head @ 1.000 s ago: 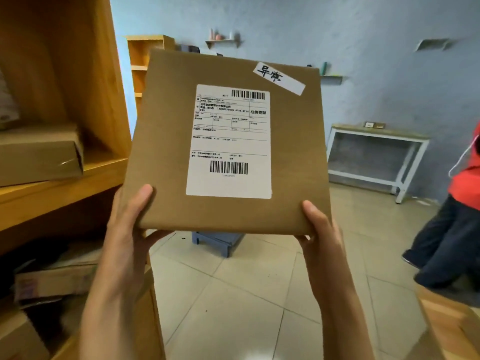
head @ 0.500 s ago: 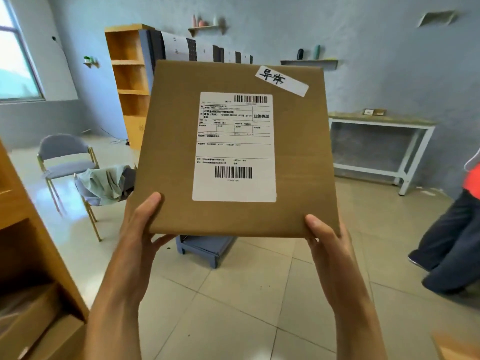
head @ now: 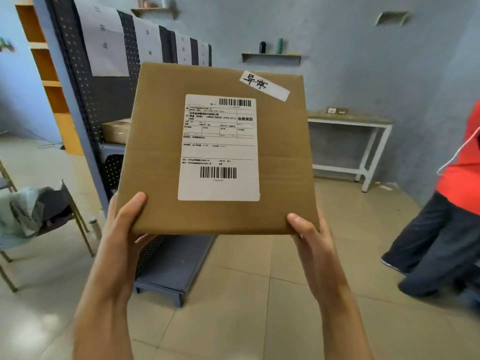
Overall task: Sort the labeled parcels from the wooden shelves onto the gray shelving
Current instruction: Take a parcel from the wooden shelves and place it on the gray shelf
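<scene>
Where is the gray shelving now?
In the head view, the gray shelving stands left of centre, partly behind the parcel, with the wooden shelf behind it.

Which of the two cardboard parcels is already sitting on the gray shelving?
The smaller parcel at the left, resting on the gray shelving. The big labeled parcel is gripped at its bottom corners by the left hand and right hand.

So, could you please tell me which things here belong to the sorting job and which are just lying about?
Job:
- cardboard parcel, gripped by left hand and right hand
- gray shelving
- second parcel on it

Lying about:
- white table
- chair with clothes
- wall shelf with bottles
</scene>
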A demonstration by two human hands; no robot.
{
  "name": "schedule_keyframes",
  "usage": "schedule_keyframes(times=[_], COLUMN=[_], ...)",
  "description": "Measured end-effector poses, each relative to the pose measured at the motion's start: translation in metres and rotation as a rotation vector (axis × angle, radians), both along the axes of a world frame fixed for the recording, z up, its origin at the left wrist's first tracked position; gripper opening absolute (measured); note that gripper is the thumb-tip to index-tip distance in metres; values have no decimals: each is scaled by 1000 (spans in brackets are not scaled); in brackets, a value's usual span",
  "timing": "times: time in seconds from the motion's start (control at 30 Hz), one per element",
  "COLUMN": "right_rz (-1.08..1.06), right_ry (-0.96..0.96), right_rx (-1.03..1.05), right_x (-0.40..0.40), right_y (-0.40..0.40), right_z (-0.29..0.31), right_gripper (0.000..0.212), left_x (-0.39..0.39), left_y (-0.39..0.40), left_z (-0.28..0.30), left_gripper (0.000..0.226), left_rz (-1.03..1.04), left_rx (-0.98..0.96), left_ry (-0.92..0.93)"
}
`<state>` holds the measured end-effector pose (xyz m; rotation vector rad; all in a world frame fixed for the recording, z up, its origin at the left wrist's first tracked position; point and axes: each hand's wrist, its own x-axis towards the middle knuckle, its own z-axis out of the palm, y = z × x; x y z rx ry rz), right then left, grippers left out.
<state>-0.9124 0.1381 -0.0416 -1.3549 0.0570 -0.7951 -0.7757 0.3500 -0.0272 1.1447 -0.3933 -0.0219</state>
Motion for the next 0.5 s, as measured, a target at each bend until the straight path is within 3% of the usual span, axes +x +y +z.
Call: schedule_keyframes(times=[0.07, 0.17, 0.4, 0.5], right_rz=[-32, -61, -102, -73], right_ry=[4, 12, 22, -6], right_rx=[6, 36, 41, 64], right_x=[28, 63, 149, 192], right_y=[-21, -48, -113, -147], right_z=[4, 2, -11, -18], right_gripper=[87, 84, 85, 81], left_x=[35, 76, 166, 203], left_y=[-23, -55, -124, -154], left_z=[-1, -4, -13, -15], left_gripper=[26, 31, 55, 77], left_rz=[-17, -66, -133, -137], left_rx=[-5, 6, 24, 60], left_ry=[-12, -14, -1, -16])
